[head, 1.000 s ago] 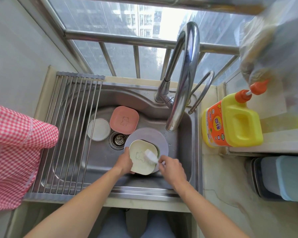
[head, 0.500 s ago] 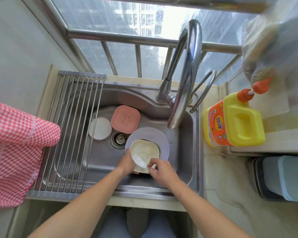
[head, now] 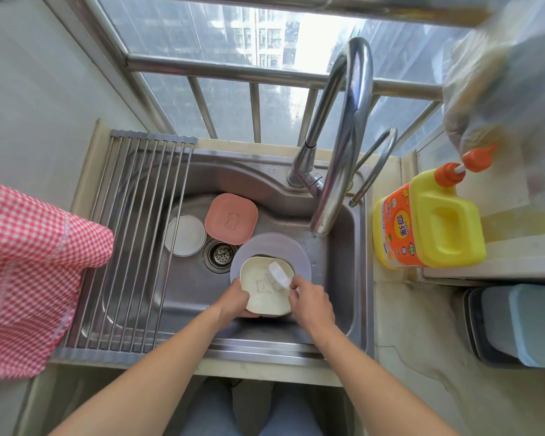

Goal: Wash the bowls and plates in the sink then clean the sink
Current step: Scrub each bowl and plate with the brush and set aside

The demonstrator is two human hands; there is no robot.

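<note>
Over the sink [head: 356, 247], above the purple plate [head: 299, 256], your left hand [head: 233, 302] grips the cream bowl [head: 261, 292] by its near-left edge, tilted toward you; your right hand [head: 310, 302] clasps a white brush [head: 279, 273] against its inside, forearms converging.

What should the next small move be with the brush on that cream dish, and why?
Probably sweep the brush down across the cream dish toward its near edge. The right hand holds the brush with its head at the dish's far rim, so the middle and near part likely remain unscrubbed. The left hand grips the dish's left edge over the purple plate, steadying it.
</note>
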